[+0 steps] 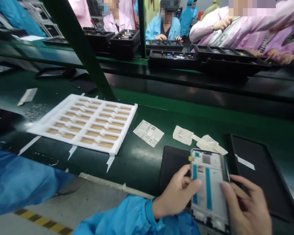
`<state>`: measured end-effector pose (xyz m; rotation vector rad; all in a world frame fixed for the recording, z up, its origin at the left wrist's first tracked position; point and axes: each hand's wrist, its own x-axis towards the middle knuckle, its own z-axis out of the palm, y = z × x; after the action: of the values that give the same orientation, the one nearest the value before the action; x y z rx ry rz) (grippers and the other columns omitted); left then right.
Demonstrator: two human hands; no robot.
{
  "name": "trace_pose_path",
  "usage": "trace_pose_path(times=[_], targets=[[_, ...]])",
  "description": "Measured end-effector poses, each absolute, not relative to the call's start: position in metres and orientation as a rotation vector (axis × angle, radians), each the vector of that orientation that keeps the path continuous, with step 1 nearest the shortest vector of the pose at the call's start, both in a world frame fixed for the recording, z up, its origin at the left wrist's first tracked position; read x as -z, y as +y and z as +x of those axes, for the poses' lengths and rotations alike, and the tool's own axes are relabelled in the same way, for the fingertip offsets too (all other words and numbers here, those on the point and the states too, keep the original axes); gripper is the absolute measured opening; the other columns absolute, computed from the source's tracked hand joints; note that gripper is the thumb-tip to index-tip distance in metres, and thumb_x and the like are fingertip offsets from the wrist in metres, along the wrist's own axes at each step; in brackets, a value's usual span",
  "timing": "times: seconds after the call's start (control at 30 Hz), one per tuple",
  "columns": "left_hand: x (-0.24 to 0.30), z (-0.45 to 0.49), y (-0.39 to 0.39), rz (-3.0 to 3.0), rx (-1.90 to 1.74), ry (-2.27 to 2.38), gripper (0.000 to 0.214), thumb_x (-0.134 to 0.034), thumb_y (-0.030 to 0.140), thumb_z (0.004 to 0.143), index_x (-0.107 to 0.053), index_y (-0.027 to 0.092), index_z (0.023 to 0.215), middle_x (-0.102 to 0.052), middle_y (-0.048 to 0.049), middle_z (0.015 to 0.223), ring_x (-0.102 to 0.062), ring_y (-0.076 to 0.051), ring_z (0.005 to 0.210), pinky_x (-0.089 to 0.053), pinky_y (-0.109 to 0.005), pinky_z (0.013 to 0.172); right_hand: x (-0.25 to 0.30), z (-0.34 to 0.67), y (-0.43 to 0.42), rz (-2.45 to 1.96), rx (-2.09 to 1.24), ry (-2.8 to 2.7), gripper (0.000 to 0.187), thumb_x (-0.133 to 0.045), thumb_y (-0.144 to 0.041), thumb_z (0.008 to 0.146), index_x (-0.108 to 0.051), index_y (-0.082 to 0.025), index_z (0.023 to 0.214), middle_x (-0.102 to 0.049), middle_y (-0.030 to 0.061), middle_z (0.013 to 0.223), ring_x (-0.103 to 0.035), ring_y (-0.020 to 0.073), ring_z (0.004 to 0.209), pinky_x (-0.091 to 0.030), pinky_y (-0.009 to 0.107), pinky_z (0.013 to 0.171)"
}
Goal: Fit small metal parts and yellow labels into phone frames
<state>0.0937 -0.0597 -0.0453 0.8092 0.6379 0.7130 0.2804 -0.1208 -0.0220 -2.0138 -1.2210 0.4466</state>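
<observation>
Left hand (176, 192) and right hand (246, 209) hold a phone mid-frame (201, 186) by its long edges, above a black mat (173, 166) on the desk (134, 166). Stiff but thin, probably fragile and slick; edge grip only, sparing the blue strips (208, 189).

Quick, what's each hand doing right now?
Left hand: holding a phone frame by its edge.
Right hand: also holding the phone frame.

The phone frame (201, 186) was smooth pale metal with matt blue strips (208, 189), the tray (83, 122) white foam, the label sheet (148, 133) paper, and the green surface (137, 166) glossy.
</observation>
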Motion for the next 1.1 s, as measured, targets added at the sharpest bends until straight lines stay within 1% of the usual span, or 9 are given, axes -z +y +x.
trace_pose_path(times=[0.17,0.37,0.53,0.6,0.67,0.83,0.97,1.03,1.1], targets=[[0.051,0.068,-0.051,0.735,-0.77,0.746,0.045,-0.064,0.048,0.09,-0.056,0.015,0.12,-0.075,-0.0088,0.093,-0.072,-0.018,0.078,-0.055,-0.026,0.071,0.049,0.324,-0.092,-2.291,-0.099,-1.181,0.053,-0.044,-0.069,0.079,-0.054,-0.022,0.1,-0.062,0.0152,0.093,-0.062,0.0392,0.095,-0.05,0.056,0.086],[0.048,0.035,-0.049,0.755,-0.741,0.811,0.042,-0.063,0.045,0.091,-0.056,0.015,0.119,-0.074,-0.0084,0.092,-0.071,-0.018,0.076,-0.054,-0.025,0.07,0.072,0.389,-0.099,-2.514,-0.148,-1.162,0.04,-0.052,-0.067,0.067,-0.05,-0.028,0.077,-0.058,0.0103,0.076,-0.061,0.0361,0.075,-0.052,0.053,0.071],[0.044,0.02,-0.058,0.78,-0.682,0.747,0.039,-0.058,0.045,0.095,-0.056,0.018,0.122,-0.072,-0.0075,0.095,-0.069,-0.017,0.078,-0.053,-0.026,0.073,0.014,0.363,-0.076,-2.385,0.351,-1.192,0.037,-0.041,-0.062,0.083,-0.061,-0.036,0.102,-0.056,0.0151,0.078,-0.059,0.0441,0.092,-0.047,0.058,0.071],[0.047,0.015,-0.061,0.818,-0.658,0.78,0.038,-0.056,0.047,0.095,-0.058,0.018,0.119,-0.071,-0.0059,0.092,-0.066,-0.016,0.078,-0.051,-0.024,0.071,-0.003,0.349,-0.04,-2.24,0.411,-1.396,0.042,-0.041,-0.058,0.088,-0.061,-0.031,0.113,-0.059,0.0186,0.09,-0.057,0.0432,0.101,-0.047,0.057,0.082],[0.051,0.01,-0.063,0.882,-0.647,0.857,0.037,-0.053,0.05,0.095,-0.061,0.017,0.112,-0.068,-0.0043,0.089,-0.062,-0.015,0.076,-0.047,-0.022,0.067,-0.009,0.335,0.008,-2.054,0.475,-1.508,0.042,-0.045,-0.051,0.091,-0.065,-0.019,0.109,-0.062,0.02,0.094,-0.058,0.0396,0.102,-0.046,0.055,0.088],[0.063,-0.008,-0.057,1.114,-0.692,1.106,0.04,-0.047,0.053,0.097,-0.06,0.016,0.092,-0.056,0.0004,0.076,-0.05,-0.013,0.067,-0.039,-0.021,0.059,0.01,0.279,0.107,-1.737,0.31,-1.772,0.034,-0.051,-0.033,0.093,-0.058,-0.016,0.121,-0.062,0.0168,0.119,-0.054,0.0316,0.116,-0.04,0.051,0.1],[0.062,-0.026,-0.037,1.358,-0.682,1.285,0.041,-0.044,0.05,0.098,-0.058,0.017,0.08,-0.056,0.0009,0.07,-0.051,-0.014,0.066,-0.039,-0.023,0.058,0.034,0.208,0.102,-1.438,-0.15,-2.033,0.017,-0.049,-0.028,0.096,-0.062,-0.019,0.102,-0.065,0.0105,0.103,-0.06,0.025,0.101,-0.046,0.04,0.091],[0.059,-0.033,-0.024,1.471,-0.666,1.301,0.038,-0.042,0.047,0.1,-0.064,0.017,0.093,-0.065,-0.0019,0.081,-0.06,-0.018,0.076,-0.046,-0.025,0.067,0.045,0.18,0.087,-1.394,-0.374,-2.174,0.016,-0.046,-0.026,0.097,-0.061,-0.02,0.094,-0.064,0.0075,0.095,-0.06,0.0218,0.093,-0.047,0.034,0.084],[0.057,-0.039,-0.013,1.584,-0.631,1.285,0.038,-0.041,0.045,0.101,-0.062,0.019,0.118,-0.069,-0.0068,0.109,-0.064,-0.023,0.102,-0.049,-0.032,0.09,0.054,0.163,0.077,-1.457,-0.485,-2.281,0.014,-0.046,-0.024,0.097,-0.06,-0.02,0.094,-0.062,0.0067,0.094,-0.06,0.021,0.091,-0.047,0.031,0.08]])
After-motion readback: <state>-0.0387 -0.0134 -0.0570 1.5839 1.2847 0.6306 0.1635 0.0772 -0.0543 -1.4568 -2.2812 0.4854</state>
